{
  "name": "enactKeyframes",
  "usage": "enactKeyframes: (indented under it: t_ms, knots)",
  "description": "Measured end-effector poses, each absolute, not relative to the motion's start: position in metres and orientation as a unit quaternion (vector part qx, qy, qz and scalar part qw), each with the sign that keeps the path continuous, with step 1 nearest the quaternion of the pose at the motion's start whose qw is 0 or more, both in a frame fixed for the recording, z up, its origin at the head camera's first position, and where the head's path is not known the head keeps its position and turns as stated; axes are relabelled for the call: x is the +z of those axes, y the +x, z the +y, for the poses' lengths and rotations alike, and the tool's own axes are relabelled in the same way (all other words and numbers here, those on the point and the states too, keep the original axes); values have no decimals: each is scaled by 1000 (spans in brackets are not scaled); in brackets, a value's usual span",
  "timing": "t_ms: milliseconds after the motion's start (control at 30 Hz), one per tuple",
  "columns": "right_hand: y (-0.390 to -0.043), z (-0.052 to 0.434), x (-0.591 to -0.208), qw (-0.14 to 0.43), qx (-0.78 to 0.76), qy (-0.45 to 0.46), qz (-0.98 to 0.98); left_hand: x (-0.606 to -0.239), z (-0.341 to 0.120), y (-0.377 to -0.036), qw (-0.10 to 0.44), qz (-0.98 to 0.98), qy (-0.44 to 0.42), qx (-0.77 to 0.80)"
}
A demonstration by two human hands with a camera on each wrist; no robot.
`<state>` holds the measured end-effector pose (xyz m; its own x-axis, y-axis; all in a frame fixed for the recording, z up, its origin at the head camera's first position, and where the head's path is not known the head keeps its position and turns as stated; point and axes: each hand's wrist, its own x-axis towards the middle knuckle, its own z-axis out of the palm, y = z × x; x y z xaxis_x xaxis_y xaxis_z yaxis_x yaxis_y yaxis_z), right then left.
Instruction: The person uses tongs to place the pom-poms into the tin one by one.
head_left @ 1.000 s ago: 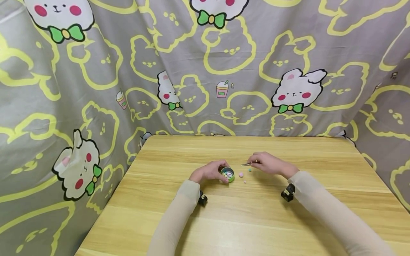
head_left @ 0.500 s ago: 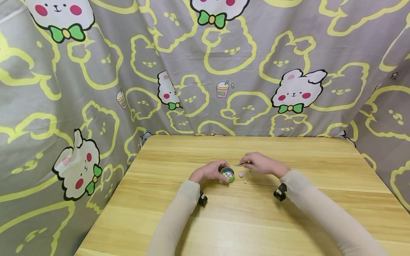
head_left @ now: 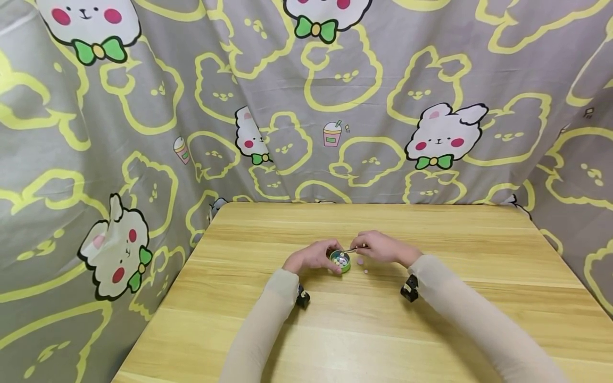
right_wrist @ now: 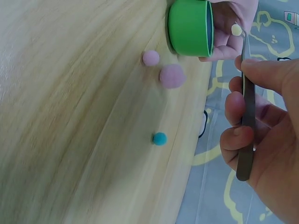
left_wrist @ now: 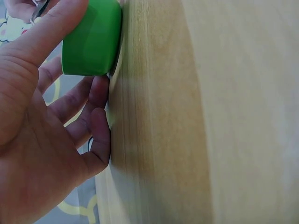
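My left hand [head_left: 313,257] holds a small round green tin [head_left: 346,269] on the table, thumb on the near side and fingers behind. Several small pompoms in pale colours lie in it. My right hand [head_left: 383,248] pinches a pair of tweezers [right_wrist: 248,112]. At their tips is a pale yellow pompom [right_wrist: 237,30], which is over the tin's opening in the head view. In the right wrist view, a larger pink pompom [right_wrist: 172,76], a smaller pink pompom [right_wrist: 151,58] and a teal pompom [right_wrist: 160,138] lie on the wood beside the tin.
The wooden table [head_left: 335,330] ends at a grey curtain [head_left: 306,175] with yellow outlines and cartoon rabbits, hanging behind and at both sides. A black wrist camera [head_left: 410,289] sits at the right wrist, and another camera [head_left: 303,296] at the left.
My right hand has moved left with the tweezers, bringing their tips from beyond the loose pompoms to over the tin. The left hand and the tin have stayed in place.
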<state>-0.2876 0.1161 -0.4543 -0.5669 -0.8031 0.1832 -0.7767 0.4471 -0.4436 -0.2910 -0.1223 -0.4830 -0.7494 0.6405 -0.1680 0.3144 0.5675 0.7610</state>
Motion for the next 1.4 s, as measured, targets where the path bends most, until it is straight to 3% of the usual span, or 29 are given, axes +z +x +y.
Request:
enactKeyframes:
  t_ms: [933, 1400]
  knots:
    - [-286, 112, -459, 54, -252, -426, 867, -483, -121, -291, 217, 869, 268, 355]
    - [-288, 124, -456, 12, -254, -434, 864, -486, -121, -291, 218, 861, 268, 374]
